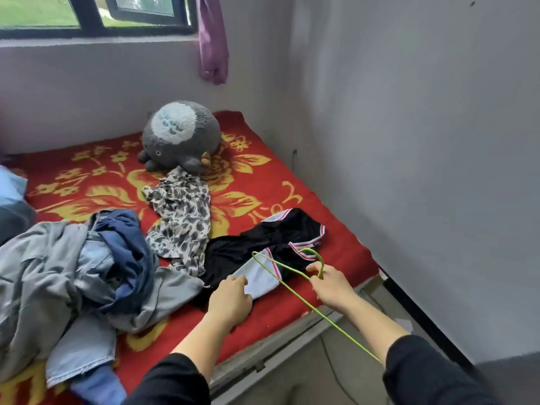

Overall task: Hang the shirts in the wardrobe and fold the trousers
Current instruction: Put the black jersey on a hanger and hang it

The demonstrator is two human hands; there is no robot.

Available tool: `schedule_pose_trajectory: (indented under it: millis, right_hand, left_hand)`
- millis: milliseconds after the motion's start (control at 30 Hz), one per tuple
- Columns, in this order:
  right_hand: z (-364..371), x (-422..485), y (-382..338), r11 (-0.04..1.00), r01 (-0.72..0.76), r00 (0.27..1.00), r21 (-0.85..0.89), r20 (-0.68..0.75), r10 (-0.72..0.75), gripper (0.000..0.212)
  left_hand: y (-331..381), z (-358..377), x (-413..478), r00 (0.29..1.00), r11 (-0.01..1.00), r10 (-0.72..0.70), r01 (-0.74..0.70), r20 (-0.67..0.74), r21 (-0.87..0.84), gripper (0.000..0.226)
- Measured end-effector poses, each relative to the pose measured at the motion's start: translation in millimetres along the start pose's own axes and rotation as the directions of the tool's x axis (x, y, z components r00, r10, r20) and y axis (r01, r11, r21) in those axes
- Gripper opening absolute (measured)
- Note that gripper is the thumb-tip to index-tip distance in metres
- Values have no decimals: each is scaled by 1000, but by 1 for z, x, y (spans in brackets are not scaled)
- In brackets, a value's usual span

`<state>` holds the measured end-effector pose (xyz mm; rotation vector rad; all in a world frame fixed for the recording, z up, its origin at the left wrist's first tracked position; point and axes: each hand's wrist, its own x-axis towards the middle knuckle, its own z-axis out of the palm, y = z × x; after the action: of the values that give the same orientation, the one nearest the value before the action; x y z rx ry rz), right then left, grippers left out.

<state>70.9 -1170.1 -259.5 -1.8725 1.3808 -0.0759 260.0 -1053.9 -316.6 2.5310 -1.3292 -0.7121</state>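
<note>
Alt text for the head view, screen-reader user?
A person's right hand holds a green wire hanger over a black shirt with white panels on a red flowered bed, while the left hand grips the shirt's edge. A heap of blue and grey clothes, a spotted garment and a grey plush toy share the bed.

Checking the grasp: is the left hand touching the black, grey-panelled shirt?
Touching. Head view shows the left hand gripping the black, grey-panelled shirt at its grey panel.

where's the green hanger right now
Head view, lower right: the hanger is held by its hook in the right hand, over the black shirt at the bed's near edge.
</note>
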Motion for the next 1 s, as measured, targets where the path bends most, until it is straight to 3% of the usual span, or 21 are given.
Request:
schedule_pose_trajectory:
  millis: [233,500,633,767,867,1000]
  right_hand:
    - [-52,147,57,994,-95,995,48,-12,96,29]
    - [-92,307,118,988,-154,987,20,-33,155,28]
    - [-91,352,144,985,-172,983,10,-60,172,21]
    - [-80,377,164,978,-183,965,98,-173,198,15]
    - [-69,391,176,971,-205,963,126,-150,223,15]
    - [-58,395,189,964,-232,968,129,-68,242,18]
  left_hand:
    - [70,43,144,995,1000,14,-12,104,-22,39]
    - [127,107,286,958,984,-141,164,249,-73,39]
    - [143,142,328,941,962,-204,244,270,-123,28]
    - [150,175,358,928,932,-278,323,247,-165,40]
    - [150,197,376,871,878,-398,453,290,-157,49]
    - [144,211,386,842,857,-434,496,321,-139,33]
